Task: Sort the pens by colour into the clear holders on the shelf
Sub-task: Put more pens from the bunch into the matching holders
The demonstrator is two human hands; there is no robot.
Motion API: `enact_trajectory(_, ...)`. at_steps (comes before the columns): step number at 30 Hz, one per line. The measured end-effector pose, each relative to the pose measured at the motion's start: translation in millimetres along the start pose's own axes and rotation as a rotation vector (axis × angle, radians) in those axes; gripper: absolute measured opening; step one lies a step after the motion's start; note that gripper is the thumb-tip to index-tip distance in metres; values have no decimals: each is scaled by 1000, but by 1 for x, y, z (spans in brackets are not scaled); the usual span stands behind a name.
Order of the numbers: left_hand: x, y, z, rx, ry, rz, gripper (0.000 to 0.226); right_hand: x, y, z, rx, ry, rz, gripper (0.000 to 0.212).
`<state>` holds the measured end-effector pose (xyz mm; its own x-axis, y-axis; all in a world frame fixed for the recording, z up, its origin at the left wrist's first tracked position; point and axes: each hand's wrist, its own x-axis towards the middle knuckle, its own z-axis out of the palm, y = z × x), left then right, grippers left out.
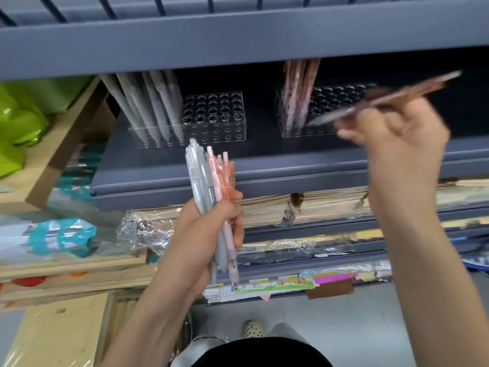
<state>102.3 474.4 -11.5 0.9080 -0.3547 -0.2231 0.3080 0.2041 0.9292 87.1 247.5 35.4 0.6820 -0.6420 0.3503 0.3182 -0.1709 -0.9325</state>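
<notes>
Left hand (206, 234) clamps a mixed pen bundle (206, 176) as right hand (397, 144) pinches a blurred pink pen (391, 98) near the holder (312, 129) beyond it; haste could miss a hole.

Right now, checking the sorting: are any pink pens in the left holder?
No, the left holder holds only grey pens; pink pens stand in the right holder.

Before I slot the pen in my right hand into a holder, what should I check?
1. Grip: the right hand holds one pen: ok.
2. Colour of that pen: pinkish but blurred: cannot tell.
3. Target: the right holder has pink pens and free holes: ok.
4. The left holder has grey pens only: ok.
5. Pen upright over a hole: not ok, it slants in front of the holder.
6. The left hand grips the bundle: ok.
</notes>
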Motion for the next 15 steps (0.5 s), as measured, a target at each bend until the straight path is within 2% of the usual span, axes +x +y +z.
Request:
enact_trajectory(2, 1, -1, 0, -12, 14, 5, 14, 22, 6, -4, -22, 131, -89, 19)
enact_trajectory(4, 1, -2, 0, -25, 20, 12, 21, 40, 13, -1, -58, 158, -131, 19)
enact_trajectory(6, 2, -1, -1, -28, 21, 11, 25, 53, 20, 6, -109, 99, -166, 15)
enact_trajectory(8, 2, 0, -3, -1, 19, 12, 27, 63, 25, 15, -287, 42, -194, 14)
enact_trajectory(12, 3, -1, -5, 22, 22, 10, 10, 83, 28, 25, -673, -77, -205, 31)
enact_trajectory(15, 4, -2, -5, 4, 55, -19, 23, 93, 28, 30, -796, -164, -282, 29)
